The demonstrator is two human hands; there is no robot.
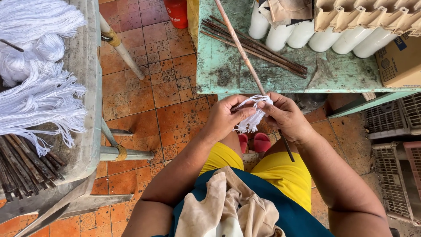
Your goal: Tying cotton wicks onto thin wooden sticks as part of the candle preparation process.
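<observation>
One tuft of white string is being bound onto a thin stick, pinched between left hand and right hand above the lap, while bare sticks wait on the green table and loose string bundles lie left.

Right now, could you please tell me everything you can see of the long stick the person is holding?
The long stick is thin, brownish and looks like wood or bamboo. It slants from the green table's top edge down past the knees, its lower end dark. Both hands, left hand and right hand, grip its middle, where a white string bundle wraps it.
</observation>
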